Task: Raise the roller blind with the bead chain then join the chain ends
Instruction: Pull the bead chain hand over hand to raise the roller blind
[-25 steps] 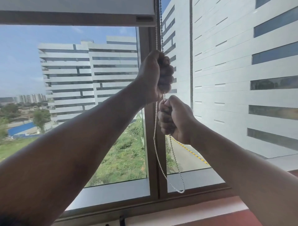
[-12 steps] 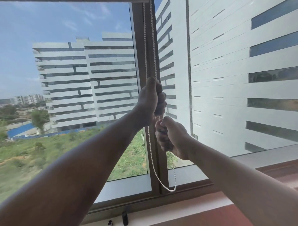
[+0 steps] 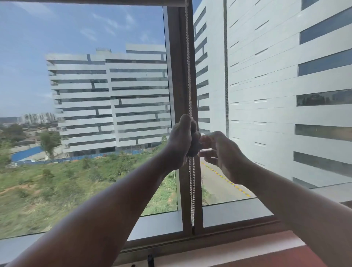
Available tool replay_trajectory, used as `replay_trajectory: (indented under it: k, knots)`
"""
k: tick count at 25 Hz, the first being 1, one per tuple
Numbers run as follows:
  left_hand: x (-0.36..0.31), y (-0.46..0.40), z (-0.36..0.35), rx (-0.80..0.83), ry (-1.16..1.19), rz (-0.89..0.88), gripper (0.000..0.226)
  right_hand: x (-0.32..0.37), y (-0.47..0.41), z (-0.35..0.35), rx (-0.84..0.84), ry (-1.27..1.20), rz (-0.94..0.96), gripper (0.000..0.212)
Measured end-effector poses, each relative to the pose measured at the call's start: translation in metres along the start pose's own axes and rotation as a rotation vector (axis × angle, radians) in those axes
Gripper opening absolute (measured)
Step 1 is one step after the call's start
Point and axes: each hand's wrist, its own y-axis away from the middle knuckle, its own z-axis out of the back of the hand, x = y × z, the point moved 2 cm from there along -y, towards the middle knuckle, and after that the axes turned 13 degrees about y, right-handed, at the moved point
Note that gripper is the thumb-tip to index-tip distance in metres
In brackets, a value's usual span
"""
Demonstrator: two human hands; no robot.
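Reddish sill [image 3: 276, 256] runs along the bottom edge of the frame, lower right, with the brown window frame [image 3: 181, 76] rising from it as a vertical post just right of centre. Both forearms reach up from the lower corners toward that post. Left hand [image 3: 183, 142] is closed in a fist around the bead chain [image 3: 192, 190], thumb up, at mid-height of the frame. Right hand [image 3: 222, 152] sits just beside it to the right, fingers loosely spread and curled, fingertips near the left fist; cannot tell whether they touch the chain. Chain: white beads, two strands lying close together, running straight down the post from the top edge of the frame, through the left fist, and hanging below it to a loop end near the bottom rail. Roller blind [image 3: 95, 2]: only a thin strip shows along the top edge, upper left to centre, glass below it uncovered. Through the glass, green scrub at lower left, a striped pale office block [image 3: 114, 104] at centre left, sky above.
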Motion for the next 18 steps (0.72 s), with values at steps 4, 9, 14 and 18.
replay_trajectory:
  k: [4, 9, 14, 18]
  knots:
    - [0.0, 0.006, -0.012, 0.032, 0.011, 0.035, 0.041, 0.089, -0.032, 0.016, 0.029, -0.26, 0.128, 0.034]
    - [-0.004, 0.011, -0.017, 0.087, 0.029, 0.068, 0.045, 0.136, -0.039, 0.011, 0.272, -0.377, 0.135, 0.043]
    - [-0.005, 0.013, -0.021, 0.135, -0.017, 0.07, 0.041, 0.138, -0.039, 0.005, 0.322, -0.375, 0.133, 0.045]
    - [-0.005, 0.012, -0.018, 0.158, -0.062, 0.048, 0.042, 0.136, -0.039, 0.006, 0.303, -0.42, 0.141, 0.033]
